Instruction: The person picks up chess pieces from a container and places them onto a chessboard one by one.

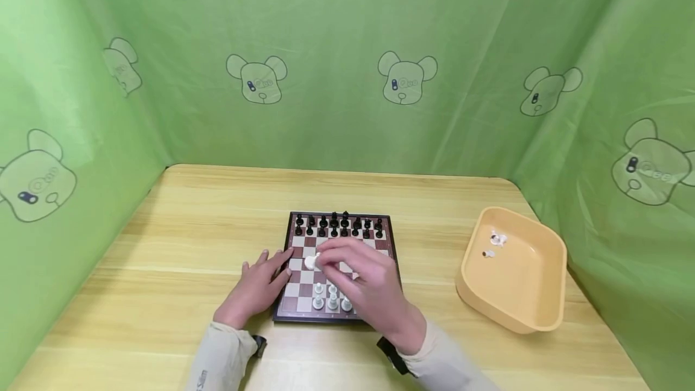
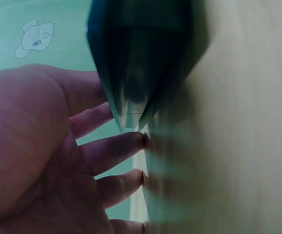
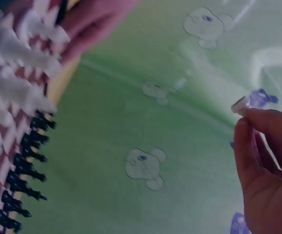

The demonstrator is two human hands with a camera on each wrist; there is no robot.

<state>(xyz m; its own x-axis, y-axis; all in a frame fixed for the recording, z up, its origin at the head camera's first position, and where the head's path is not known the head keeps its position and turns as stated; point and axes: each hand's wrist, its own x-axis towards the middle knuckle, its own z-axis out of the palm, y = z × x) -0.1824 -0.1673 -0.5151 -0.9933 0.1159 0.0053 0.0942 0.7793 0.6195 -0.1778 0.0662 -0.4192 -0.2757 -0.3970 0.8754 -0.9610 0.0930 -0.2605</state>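
My right hand (image 1: 369, 279) is above the chessboard (image 1: 291, 290), pinching a white chess piece (image 1: 311, 262) between thumb and fingertips. In the right wrist view the piece's white base (image 3: 239, 105) sticks out past the fingertips. Spread fingers of my left hand (image 1: 255, 288) rest along the board's left edge, with the thumb and index finger touching it. Several white pieces (image 1: 332, 301) stand on the near squares, partly hidden behind the right hand. Two rows of black pieces (image 1: 333, 222) fill the far side. The left wrist view shows the board's dark side (image 2: 136, 29) by the thumb.
An orange bin (image 1: 516, 285) stands on the table to the right, holding a few small white pieces (image 1: 498, 238). The wooden table (image 1: 217, 198) is enclosed by green cloth (image 1: 336, 131) with printed bear heads at the back and both sides.
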